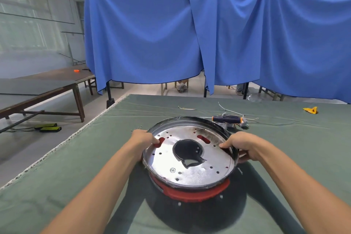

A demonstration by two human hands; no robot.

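A round silver metal pan [191, 173] with a large centre hole and several small holes is tilted up above a red plastic base [191, 194] on the green-covered table [76, 167]. My left hand [143, 138] grips the pan's left rim, thumb inside the rim. My right hand [241, 145] grips the right rim, thumb on the inner face and fingers curled under the outside. Through the holes the red base shows.
Behind the pan lie a screwdriver [228, 119] with a dark and orange handle, loose white wires [228, 109] and small metal parts. A yellow piece [311, 110] lies at the far right. Blue curtains [190, 34] hang behind the table; other tables [38, 89] stand at left.
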